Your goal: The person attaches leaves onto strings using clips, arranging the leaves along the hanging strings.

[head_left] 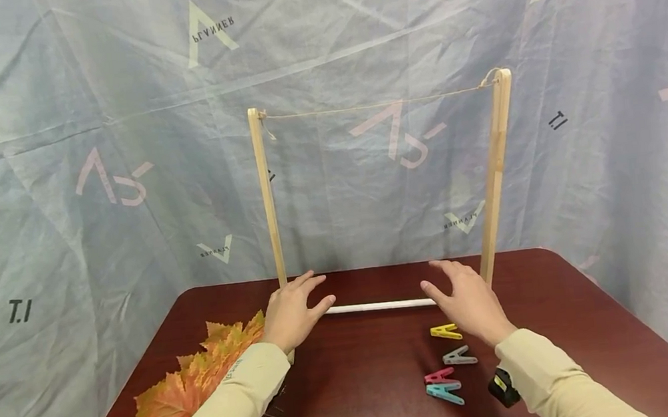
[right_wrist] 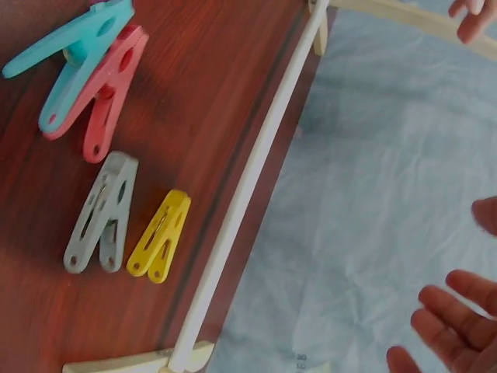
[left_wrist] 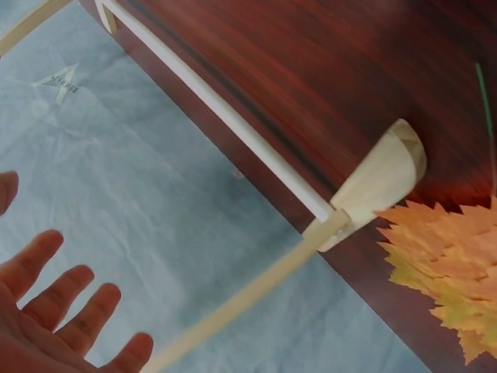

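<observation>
My left hand [head_left: 292, 313] is held in the air by the left post [head_left: 267, 201] of a wooden frame, fingers spread and grasping nothing. Opposite it, near the right post [head_left: 494, 179], my right hand [head_left: 466, 300] is also spread and holds nothing. A thin string [head_left: 372, 105] runs between the post tops, and a white rod [head_left: 380, 306] joins them low down. Orange-yellow artificial maple leaves [head_left: 188, 390] lie beside my left forearm, partly hidden by it. Below my right hand lie a yellow clothespin [right_wrist: 161, 233], a grey one [right_wrist: 102, 211], a pink one [right_wrist: 109, 93] and a light blue one [right_wrist: 81, 66].
A small black object [head_left: 502, 388] with a yellow mark sits by the right sleeve, partly covered. Thin stems [head_left: 269, 416] show under the left forearm. Grey printed cloth [head_left: 318, 42] hangs behind and beside the dark red-brown table [head_left: 362, 380].
</observation>
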`<state>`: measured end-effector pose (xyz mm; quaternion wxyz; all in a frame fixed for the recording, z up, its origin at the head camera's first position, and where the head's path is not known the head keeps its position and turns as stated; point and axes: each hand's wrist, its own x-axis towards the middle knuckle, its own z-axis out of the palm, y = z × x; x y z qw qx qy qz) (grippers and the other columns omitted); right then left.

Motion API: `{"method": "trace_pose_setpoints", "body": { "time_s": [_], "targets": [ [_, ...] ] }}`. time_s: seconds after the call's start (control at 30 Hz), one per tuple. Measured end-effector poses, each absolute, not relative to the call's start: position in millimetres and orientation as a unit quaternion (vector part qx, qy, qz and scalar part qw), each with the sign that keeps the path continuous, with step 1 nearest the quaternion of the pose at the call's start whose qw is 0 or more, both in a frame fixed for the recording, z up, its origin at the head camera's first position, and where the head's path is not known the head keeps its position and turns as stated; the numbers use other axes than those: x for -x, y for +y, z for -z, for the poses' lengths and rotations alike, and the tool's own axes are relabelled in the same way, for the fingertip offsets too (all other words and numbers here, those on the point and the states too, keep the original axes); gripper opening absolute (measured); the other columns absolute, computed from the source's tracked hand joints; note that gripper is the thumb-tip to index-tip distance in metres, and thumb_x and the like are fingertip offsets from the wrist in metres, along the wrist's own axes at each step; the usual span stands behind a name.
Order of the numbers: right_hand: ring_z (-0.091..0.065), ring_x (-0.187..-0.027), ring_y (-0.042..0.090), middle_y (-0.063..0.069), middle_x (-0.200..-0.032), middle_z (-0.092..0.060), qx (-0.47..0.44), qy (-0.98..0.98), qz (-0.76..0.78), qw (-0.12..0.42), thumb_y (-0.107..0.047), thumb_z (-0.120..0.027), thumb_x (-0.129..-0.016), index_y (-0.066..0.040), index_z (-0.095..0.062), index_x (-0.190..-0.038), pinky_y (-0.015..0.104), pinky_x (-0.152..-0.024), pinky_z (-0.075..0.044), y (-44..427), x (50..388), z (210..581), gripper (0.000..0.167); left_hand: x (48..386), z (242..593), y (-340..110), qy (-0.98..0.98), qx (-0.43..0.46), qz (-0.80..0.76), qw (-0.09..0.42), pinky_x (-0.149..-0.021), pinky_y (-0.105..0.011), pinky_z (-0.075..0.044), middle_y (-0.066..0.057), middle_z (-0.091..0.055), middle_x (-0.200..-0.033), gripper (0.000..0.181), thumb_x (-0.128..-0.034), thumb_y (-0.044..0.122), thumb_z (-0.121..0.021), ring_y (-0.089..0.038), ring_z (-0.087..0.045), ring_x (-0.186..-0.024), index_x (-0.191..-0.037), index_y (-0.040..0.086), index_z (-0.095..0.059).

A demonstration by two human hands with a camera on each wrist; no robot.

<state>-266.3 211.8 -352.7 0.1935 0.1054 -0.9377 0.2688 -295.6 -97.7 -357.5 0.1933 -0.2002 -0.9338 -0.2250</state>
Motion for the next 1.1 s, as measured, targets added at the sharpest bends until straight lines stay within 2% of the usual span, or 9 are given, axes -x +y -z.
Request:
{"method": "trace_pose_setpoints", "body": {
  "time_s": [0.2,0.33,0.47,0.67,0.77,0.97,1.1],
  "targets": [
    [-0.052,-0.126,0.045,0.023,-0.134,-0.059,-0.131,-0.929,-0.287,0.193,-0.034,-0.066,-0.1,-0.001,-0.055,-0.143,0.064,-0.097,-0.042,219,265,360,0.055,293,358,-109,-0.93,0.205,0.243,0.183,-0.105,-0.057,-0.042,-0.011,-0.061,-0.14,0.045,-0.0963,0.041,-0.069,-0.035,-0.058,-0.128,-0.132,0.015,-0.069],
    [-0.065,-0.108,0.035,0.019,-0.127,-0.061,-0.141,-0.921,-0.311,0.187,-0.033,-0.07,-0.098,-0.002,-0.058,-0.139,0.056,-0.089,-0.05,223,263,364,0.053,292,360,-117,-0.929,0.201,0.261,0.17,-0.104,-0.058,-0.042,-0.013,-0.06,-0.141,0.044,-0.0959,0.04,-0.07,-0.035,-0.056,-0.13,-0.132,0.015,-0.069],
    [-0.07,-0.092,0.024,0.017,-0.125,-0.06,-0.134,-0.915,-0.344,0.16,-0.031,-0.073,-0.096,-0.004,-0.061,-0.136,0.043,-0.078,-0.055,227,261,369,0.05,290,362,-125,-0.932,0.18,0.276,0.153,-0.099,-0.056,-0.047,-0.013,-0.059,-0.143,0.043,-0.0946,0.04,-0.072,-0.036,-0.058,-0.128,-0.132,0.019,-0.069],
    [-0.068,-0.103,0.03,0.016,-0.121,-0.068,-0.121,-0.913,-0.372,0.118,-0.03,-0.074,-0.095,-0.004,-0.063,-0.133,0.043,-0.082,-0.054,233,259,377,0.047,286,368,-137,-0.927,0.161,0.314,0.129,-0.087,-0.051,-0.054,-0.005,-0.066,-0.134,0.042,-0.0932,0.036,-0.075,-0.028,-0.067,-0.111,-0.132,0.023,-0.069],
    [-0.069,-0.102,0.029,0.013,-0.117,-0.069,-0.122,-0.911,-0.378,0.108,-0.029,-0.075,-0.094,-0.003,-0.064,-0.132,0.043,-0.083,-0.055,236,260,383,0.046,284,373,-143,-0.922,0.165,0.328,0.122,-0.084,-0.048,-0.055,-0.003,-0.069,-0.127,0.041,-0.0927,0.033,-0.076,-0.026,-0.068,-0.107,-0.132,0.022,-0.07],
    [-0.069,-0.097,0.025,0.007,-0.108,-0.072,-0.124,-0.901,-0.404,0.097,-0.025,-0.079,-0.091,-0.003,-0.068,-0.125,0.034,-0.077,-0.055,239,259,394,0.042,278,380,-157,-0.92,0.174,0.331,0.112,-0.081,-0.045,-0.056,-0.002,-0.072,-0.116,0.037,-0.0915,0.03,-0.077,-0.025,-0.07,-0.099,-0.126,0.019,-0.072],
    [-0.07,-0.095,0.022,0.006,-0.105,-0.073,-0.125,-0.892,-0.427,0.081,-0.022,-0.08,-0.09,-0.002,-0.069,-0.121,0.03,-0.076,-0.055,240,256,400,0.038,275,384,-167,-0.916,0.19,0.344,0.083,-0.081,-0.046,-0.057,-0.006,-0.073,-0.114,0.033,-0.0921,0.028,-0.077,-0.025,-0.07,-0.096,-0.123,0.014,-0.073]
  ]
}}
